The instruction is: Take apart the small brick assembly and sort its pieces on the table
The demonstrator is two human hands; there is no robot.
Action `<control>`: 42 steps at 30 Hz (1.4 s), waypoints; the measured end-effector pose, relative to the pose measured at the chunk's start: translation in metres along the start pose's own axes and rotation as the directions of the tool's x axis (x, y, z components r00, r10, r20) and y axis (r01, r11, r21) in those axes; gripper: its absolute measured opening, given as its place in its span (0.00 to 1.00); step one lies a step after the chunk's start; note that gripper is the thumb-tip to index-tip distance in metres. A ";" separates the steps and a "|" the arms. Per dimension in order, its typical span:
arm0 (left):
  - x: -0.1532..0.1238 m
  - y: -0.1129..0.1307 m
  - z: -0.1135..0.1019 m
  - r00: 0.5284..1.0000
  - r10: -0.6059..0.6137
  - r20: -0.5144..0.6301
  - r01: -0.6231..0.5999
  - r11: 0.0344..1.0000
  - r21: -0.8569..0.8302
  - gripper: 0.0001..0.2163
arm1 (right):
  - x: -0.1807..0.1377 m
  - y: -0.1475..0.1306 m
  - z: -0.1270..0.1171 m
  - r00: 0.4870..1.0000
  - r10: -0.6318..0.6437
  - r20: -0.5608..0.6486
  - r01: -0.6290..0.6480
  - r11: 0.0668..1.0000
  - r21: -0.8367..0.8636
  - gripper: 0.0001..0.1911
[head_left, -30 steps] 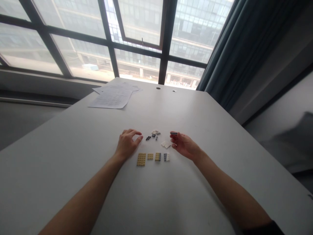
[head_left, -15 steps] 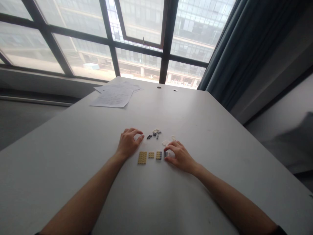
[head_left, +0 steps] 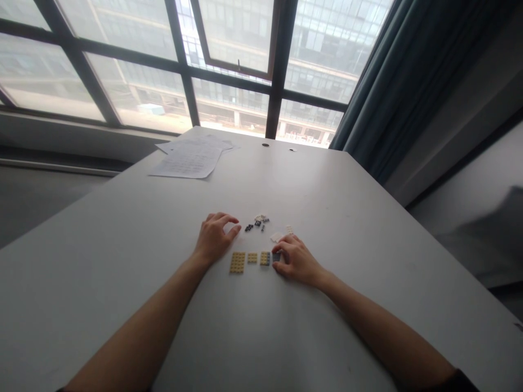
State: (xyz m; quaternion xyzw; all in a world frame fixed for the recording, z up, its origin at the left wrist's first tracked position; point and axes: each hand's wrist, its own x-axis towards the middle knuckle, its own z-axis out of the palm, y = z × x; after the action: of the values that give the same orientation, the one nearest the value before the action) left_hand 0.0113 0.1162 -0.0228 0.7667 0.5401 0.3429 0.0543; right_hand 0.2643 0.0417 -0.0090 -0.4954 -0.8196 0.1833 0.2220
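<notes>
My left hand rests on the table with thumb and fingers curved apart and nothing between them. My right hand has its thumb and fingertips around the near and far ends of a dark grey toy building brick, which is partly hidden by the fingers. To the left of that brick, in a row, lie a tan and grey brick piece, a small tan plate and a larger tan plate. Flat white pieces and a white studded plate lie just beyond the right hand.
Several small loose bricks lie farther out: black ones, white ones and a small grey one. Printed paper sheets spread over the far left of the white table. Windows and a dark curtain stand behind.
My right hand has shifted slightly left and its fingers curl more around the grey brick. A whitish studded part seen beside that brick is now out of sight. My left hand stays put.
</notes>
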 end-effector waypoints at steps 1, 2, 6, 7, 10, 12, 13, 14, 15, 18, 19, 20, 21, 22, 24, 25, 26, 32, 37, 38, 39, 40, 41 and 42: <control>0.000 0.000 0.000 1.000 -0.001 0.001 0.001 1.000 0.000 0.09 | 0.000 0.000 0.000 1.000 0.001 -0.002 -0.001 1.000 0.002 0.14; 0.000 0.000 0.000 1.000 -0.001 0.003 0.001 1.000 0.000 0.09 | -0.001 0.000 0.000 1.000 0.001 -0.003 -0.001 1.000 0.003 0.14; 0.000 0.000 -0.001 1.000 -0.006 0.005 0.006 1.000 -0.003 0.09 | -0.002 0.000 -0.001 1.000 -0.006 -0.015 0.006 1.000 0.028 0.16; 0.000 0.001 -0.001 1.000 -0.007 0.004 0.007 1.000 -0.004 0.10 | -0.002 0.001 -0.002 1.000 -0.003 -0.028 0.004 0.999 0.039 0.17; 0.000 0.002 -0.001 1.000 -0.001 0.002 0.001 1.000 -0.006 0.10 | 0.001 0.007 -0.007 0.995 0.026 -0.100 -0.021 0.998 0.051 0.17; 0.000 0.003 -0.001 1.000 0.013 0.017 -0.013 1.000 0.001 0.10 | 0.007 0.013 -0.011 0.988 0.049 -0.148 -0.043 0.998 0.041 0.15; -0.001 0.003 0.000 0.999 0.022 0.032 -0.023 1.000 0.010 0.10 | 0.011 0.015 -0.012 0.984 0.060 -0.167 -0.055 0.998 0.033 0.14; -0.001 0.004 0.000 0.998 0.033 0.049 -0.034 0.999 0.022 0.10 | 0.017 0.018 -0.014 0.981 0.070 -0.180 -0.067 0.997 0.022 0.14; -0.001 0.004 0.000 0.996 0.047 0.071 -0.049 0.998 0.036 0.11 | 0.023 0.020 -0.015 0.979 0.079 -0.187 -0.079 0.997 0.008 0.14; -0.002 0.004 0.001 0.988 0.080 0.129 -0.090 0.993 0.073 0.12 | 0.045 0.024 -0.015 0.978 0.102 -0.181 -0.113 0.992 -0.053 0.14; -0.002 0.004 0.001 0.986 0.086 0.141 -0.098 0.992 0.080 0.13 | 0.053 0.025 -0.015 0.979 0.119 -0.168 -0.133 0.988 -0.076 0.14; -0.002 0.004 0.001 0.985 0.089 0.148 -0.103 0.991 0.085 0.13 | 0.060 0.025 -0.014 0.978 0.141 -0.153 -0.157 0.983 -0.098 0.14; -0.002 0.004 0.001 0.984 0.091 0.150 -0.105 0.991 0.088 0.13 | 0.067 0.024 -0.012 0.976 0.166 -0.141 -0.183 0.976 -0.116 0.14; -0.002 0.004 0.000 0.985 0.091 0.148 -0.105 0.990 0.090 0.12 | 0.074 0.023 -0.010 0.973 0.191 -0.133 -0.208 0.969 -0.130 0.13; -0.002 0.005 0.000 0.986 0.095 0.140 -0.108 0.990 0.090 0.12 | 0.085 0.020 -0.005 0.963 0.234 -0.132 -0.253 0.956 -0.146 0.12; -0.002 0.005 0.000 0.987 0.095 0.132 -0.108 0.990 0.089 0.12 | 0.090 0.019 -0.002 0.957 0.254 -0.142 -0.274 0.950 -0.152 0.12; -0.003 0.005 0.000 0.988 0.097 0.122 -0.108 0.990 0.088 0.12 | 0.094 0.017 0.001 0.949 0.276 -0.153 -0.299 0.940 -0.161 0.14; -0.004 0.008 0.000 0.988 0.128 0.085 -0.136 0.986 0.094 0.10 | 0.109 0.007 0.013 0.917 0.356 -0.179 -0.389 0.898 -0.207 0.12; -0.001 0.014 0.002 0.981 0.175 0.080 -0.183 0.978 0.102 0.10 | 0.106 0.011 0.009 0.940 0.307 -0.150 -0.332 0.926 -0.181 0.09; 0.000 0.016 0.003 0.978 0.186 0.092 -0.195 0.975 0.107 0.10 | 0.104 0.013 0.008 0.948 0.286 -0.142 -0.308 0.936 -0.169 0.09; 0.002 0.018 0.005 0.974 0.196 0.111 -0.208 0.971 0.113 0.10 | 0.101 0.015 0.007 0.955 0.264 -0.136 -0.284 0.946 -0.155 0.09; 0.005 0.020 0.007 0.970 0.204 0.134 -0.221 0.968 0.121 0.11 | 0.099 0.018 0.006 0.961 0.245 -0.130 -0.262 0.955 -0.140 0.09; 0.007 0.023 0.009 0.965 0.210 0.159 -0.231 0.964 0.128 0.12 | 0.097 0.020 0.005 0.965 0.228 -0.127 -0.243 0.962 -0.123 0.09; 0.010 0.026 0.011 0.959 0.214 0.184 -0.240 0.961 0.135 0.13 | 0.094 0.022 0.004 0.969 0.214 -0.127 -0.227 0.968 -0.103 0.09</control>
State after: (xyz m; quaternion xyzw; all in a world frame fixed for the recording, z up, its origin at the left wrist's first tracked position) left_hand 0.0399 0.1170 -0.0145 0.8518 0.4669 0.2376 -0.0006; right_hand 0.2392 0.1353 -0.0064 -0.6052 -0.7546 0.1299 0.2176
